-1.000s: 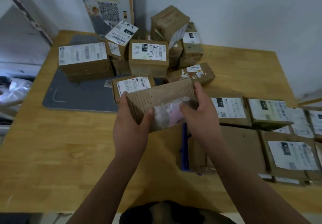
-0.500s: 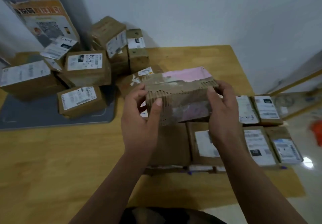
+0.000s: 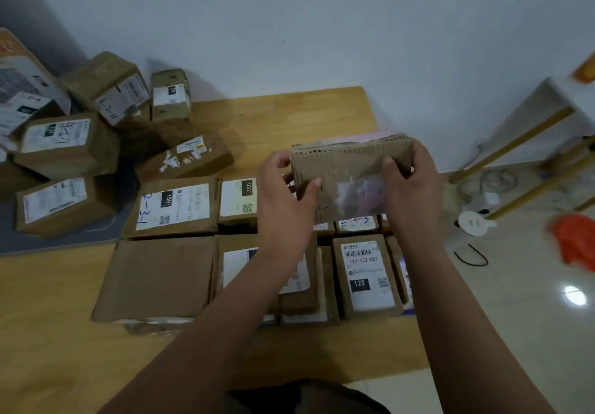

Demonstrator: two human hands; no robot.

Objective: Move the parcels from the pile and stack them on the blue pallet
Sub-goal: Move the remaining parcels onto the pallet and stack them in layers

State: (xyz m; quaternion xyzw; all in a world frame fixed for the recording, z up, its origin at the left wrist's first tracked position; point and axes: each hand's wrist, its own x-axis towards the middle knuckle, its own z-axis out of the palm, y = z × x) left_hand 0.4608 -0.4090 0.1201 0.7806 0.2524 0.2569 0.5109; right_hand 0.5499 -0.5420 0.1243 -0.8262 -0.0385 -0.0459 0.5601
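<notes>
Bare table (image 3: 283, 117) behind stacked parcels (image 3: 367, 277), seemingly.

Parcel (image 3: 351, 182) between both hands

Wall (image 3: 322, 27): plain, pale grey-white, unmarked but for a few small specks.
Bench (image 3: 48, 333): light wood top, set against the wall.
Mat (image 3: 58, 240): dark grey, lying on the bench's left part.
Floor (image 3: 515, 333): pale glossy tiles with a bright light reflection (image 3: 575, 295).
Furniture (image 3: 528, 137): white top on yellow wooden legs, at right.
Cables (image 3: 489, 182): loose on the floor beneath it.
</notes>
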